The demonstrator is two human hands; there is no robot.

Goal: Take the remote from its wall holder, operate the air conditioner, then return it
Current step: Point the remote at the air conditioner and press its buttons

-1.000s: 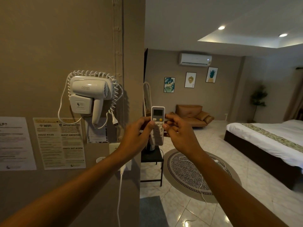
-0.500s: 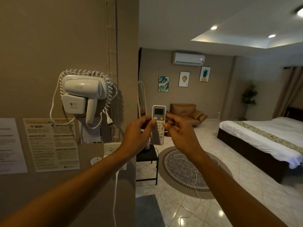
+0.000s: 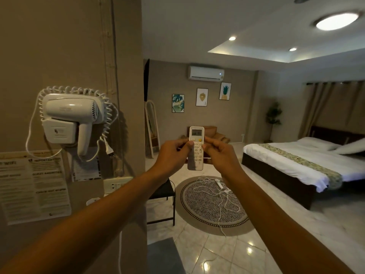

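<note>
One remote [image 3: 196, 149] upright, gripped by left hand [image 3: 171, 155] and right hand [image 3: 221, 155], one air conditioner [image 3: 205, 73] high opposite, three pictures [image 3: 201, 97] beneath, open tiled floor [image 3: 227, 252] ahead

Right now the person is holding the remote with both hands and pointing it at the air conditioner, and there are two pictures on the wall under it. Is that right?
Almost. The head view shows three framed pictures under the air conditioner, not two. The rest holds: the left hand and the right hand both hold the remote, raised toward the air conditioner.
</note>
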